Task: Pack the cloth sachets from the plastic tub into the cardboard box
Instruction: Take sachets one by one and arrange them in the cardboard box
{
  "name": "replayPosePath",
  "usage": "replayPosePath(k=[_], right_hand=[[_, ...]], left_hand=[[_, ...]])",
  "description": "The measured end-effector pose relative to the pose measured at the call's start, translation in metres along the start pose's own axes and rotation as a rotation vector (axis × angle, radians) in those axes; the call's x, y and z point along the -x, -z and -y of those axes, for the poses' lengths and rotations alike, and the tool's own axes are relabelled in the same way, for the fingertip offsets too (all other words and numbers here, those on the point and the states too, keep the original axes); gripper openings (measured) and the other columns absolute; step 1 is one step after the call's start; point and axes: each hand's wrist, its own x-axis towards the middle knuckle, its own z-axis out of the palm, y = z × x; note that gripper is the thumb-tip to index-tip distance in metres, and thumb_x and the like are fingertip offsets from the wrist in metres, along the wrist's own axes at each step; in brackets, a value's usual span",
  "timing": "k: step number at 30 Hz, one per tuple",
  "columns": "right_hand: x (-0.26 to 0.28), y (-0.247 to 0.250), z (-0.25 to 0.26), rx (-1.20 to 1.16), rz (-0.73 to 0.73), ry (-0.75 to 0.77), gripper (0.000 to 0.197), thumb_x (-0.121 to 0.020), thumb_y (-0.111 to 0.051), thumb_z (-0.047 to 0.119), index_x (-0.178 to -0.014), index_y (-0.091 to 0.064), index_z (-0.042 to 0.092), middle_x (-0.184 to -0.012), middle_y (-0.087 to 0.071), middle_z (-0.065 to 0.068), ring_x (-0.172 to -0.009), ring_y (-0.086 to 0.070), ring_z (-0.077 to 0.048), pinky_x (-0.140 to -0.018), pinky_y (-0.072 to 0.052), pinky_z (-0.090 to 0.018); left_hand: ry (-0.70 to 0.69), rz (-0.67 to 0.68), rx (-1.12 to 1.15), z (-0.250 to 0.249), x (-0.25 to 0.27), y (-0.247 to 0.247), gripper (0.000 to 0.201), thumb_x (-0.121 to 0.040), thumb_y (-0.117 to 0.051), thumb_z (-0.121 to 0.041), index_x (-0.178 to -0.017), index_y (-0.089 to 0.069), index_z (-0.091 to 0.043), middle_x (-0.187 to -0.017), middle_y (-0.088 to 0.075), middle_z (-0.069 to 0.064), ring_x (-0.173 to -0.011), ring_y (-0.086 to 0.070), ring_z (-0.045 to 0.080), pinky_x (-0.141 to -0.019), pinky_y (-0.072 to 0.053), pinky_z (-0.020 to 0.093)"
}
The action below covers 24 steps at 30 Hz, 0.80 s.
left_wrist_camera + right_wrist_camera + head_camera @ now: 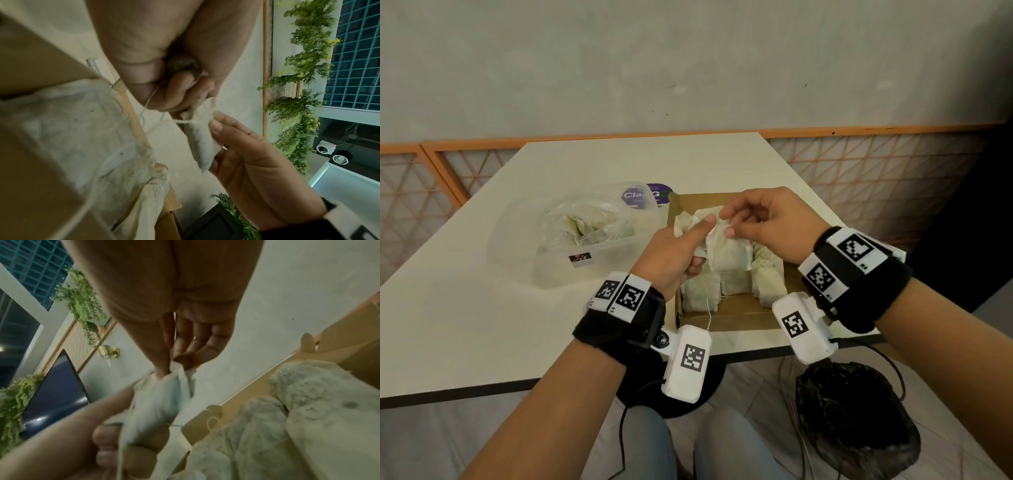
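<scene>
A cream cloth sachet (727, 251) with a drawstring hangs above the open cardboard box (739, 322). My left hand (700, 243) grips its lower left side, thumb pointing up along the cloth. My right hand (726, 222) pinches the sachet's top edge between thumb and forefinger. The left wrist view shows the sachet (202, 139) between both hands, a string trailing from it. In the right wrist view, fingertips (164, 371) nip the gathered cloth (156, 402). Several packed sachets (765, 274) lie in the box. The clear plastic tub (558, 272) at the left holds more sachets (585, 226) in a plastic bag.
A round purple-labelled container (659, 193) stands behind the tub and box. The box sits near the white table's front edge (482, 387). A black bag (859, 428) and cables lie on the floor below. A lattice fence runs behind the table.
</scene>
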Motion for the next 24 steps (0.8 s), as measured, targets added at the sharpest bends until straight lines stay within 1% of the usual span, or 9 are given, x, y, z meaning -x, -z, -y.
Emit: replayPosePath(k=[3, 7, 10, 12, 14, 17, 19, 22, 24], right_hand=[[-0.002, -0.003, -0.003, 0.085, -0.083, 0.007, 0.013, -0.079, -0.069, 0.004, -0.090, -0.068, 0.012, -0.073, -0.061, 0.001, -0.066, -0.055, -0.009, -0.070, -0.049, -0.018], [-0.001, -0.005, -0.003, 0.106, -0.137, 0.027, 0.015, -0.081, -0.069, 0.013, -0.096, -0.068, 0.014, -0.082, -0.059, 0.000, -0.067, -0.050, -0.004, -0.065, -0.043, -0.006], [0.002, -0.001, -0.004, 0.089, -0.131, -0.004, 0.031, -0.076, -0.074, 0.020, -0.105, -0.065, 0.018, -0.095, -0.057, 0.002, -0.075, -0.049, -0.005, -0.067, -0.041, -0.002], [0.007, 0.001, -0.006, 0.054, -0.101, -0.039, 0.033, -0.074, -0.075, 0.017, -0.105, -0.064, 0.019, -0.097, -0.058, 0.002, -0.076, -0.051, -0.003, -0.067, -0.041, -0.002], [0.011, 0.000, -0.007, -0.028, -0.072, -0.064, 0.026, -0.075, -0.074, 0.012, -0.099, -0.064, 0.016, -0.087, -0.059, 0.002, -0.067, -0.053, 0.003, -0.062, -0.043, -0.003], [0.012, -0.005, -0.010, -0.178, -0.091, -0.086, 0.013, -0.077, -0.071, 0.006, -0.086, -0.065, 0.013, -0.079, -0.061, -0.005, -0.071, -0.055, -0.011, -0.065, -0.046, -0.013], [0.012, -0.005, -0.010, -0.200, -0.115, -0.086, 0.010, -0.077, -0.071, 0.006, -0.082, -0.065, 0.013, -0.077, -0.061, -0.005, -0.070, -0.055, -0.011, -0.066, -0.046, -0.015], [0.015, -0.002, -0.012, -0.151, -0.115, -0.068, 0.009, -0.077, -0.070, 0.005, -0.085, -0.066, 0.003, -0.069, -0.059, 0.001, -0.056, -0.053, 0.005, -0.056, -0.041, -0.005], [0.019, 0.002, -0.016, -0.140, -0.124, -0.066, 0.013, -0.077, -0.071, 0.006, -0.088, -0.067, 0.000, -0.070, -0.060, 0.002, -0.056, -0.053, 0.006, -0.057, -0.041, -0.005]], left_hand=[[-0.003, 0.044, -0.006, 0.000, 0.003, 0.002, 0.026, -0.083, -0.068, -0.039, -0.081, -0.056, -0.016, -0.062, -0.037, -0.003, -0.043, -0.033, 0.006, -0.045, -0.031, 0.017], [-0.024, 0.060, 0.057, 0.001, 0.003, 0.004, 0.009, -0.086, -0.067, -0.018, -0.082, -0.061, -0.014, -0.062, -0.049, -0.004, -0.042, -0.032, 0.004, -0.042, -0.028, 0.015], [-0.027, 0.047, 0.083, 0.002, 0.003, 0.006, 0.001, -0.088, -0.065, -0.014, -0.086, -0.065, -0.014, -0.065, -0.057, -0.005, -0.041, -0.033, 0.003, -0.041, -0.030, 0.014], [-0.029, 0.049, 0.090, 0.003, 0.003, 0.008, 0.002, -0.088, -0.065, -0.014, -0.090, -0.065, -0.014, -0.068, -0.058, -0.004, -0.042, -0.034, 0.003, -0.042, -0.031, 0.014], [-0.032, 0.057, 0.091, 0.004, 0.003, 0.007, 0.005, -0.088, -0.064, -0.014, -0.093, -0.066, -0.013, -0.073, -0.060, -0.003, -0.045, -0.034, 0.003, -0.042, -0.031, 0.013], [-0.010, 0.072, 0.116, 0.004, 0.003, 0.005, 0.013, -0.088, -0.065, -0.016, -0.101, -0.065, -0.011, -0.084, -0.061, 0.000, -0.052, -0.035, 0.005, -0.042, -0.032, 0.013], [0.016, 0.062, 0.160, 0.003, 0.003, 0.003, 0.023, -0.088, -0.065, -0.024, -0.106, -0.064, -0.011, -0.087, -0.061, 0.001, -0.055, -0.036, 0.007, -0.041, -0.032, 0.013], [0.031, -0.009, 0.207, 0.003, 0.001, 0.006, 0.015, -0.088, -0.065, -0.027, -0.093, -0.062, -0.013, -0.079, -0.056, -0.002, -0.051, -0.037, 0.007, -0.041, -0.033, 0.014], [0.011, -0.076, 0.196, 0.003, -0.001, 0.010, 0.011, -0.088, -0.065, -0.024, -0.086, -0.060, -0.015, -0.075, -0.053, -0.003, -0.044, -0.036, 0.005, -0.041, -0.033, 0.014]])
